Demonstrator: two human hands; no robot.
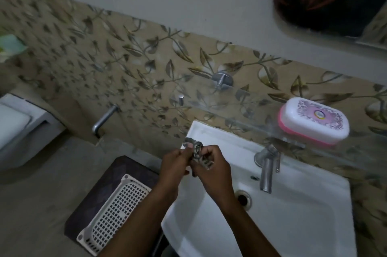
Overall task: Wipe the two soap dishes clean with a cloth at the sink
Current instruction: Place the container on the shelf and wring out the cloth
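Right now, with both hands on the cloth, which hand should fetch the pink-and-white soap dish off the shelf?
Right, probably. The right hand is nearer the soap dish on the glass shelf, with no crossing over. The left hand can hold the cloth.

Both hands meet over the back left corner of the sink (303, 225), left hand (173, 165) and right hand (212, 173) gripping a twisted patterned cloth (198, 152) between them. Tap (267, 169) just right; lidded pink-and-white soap dish (314, 120) on the glass shelf (230, 119) above.
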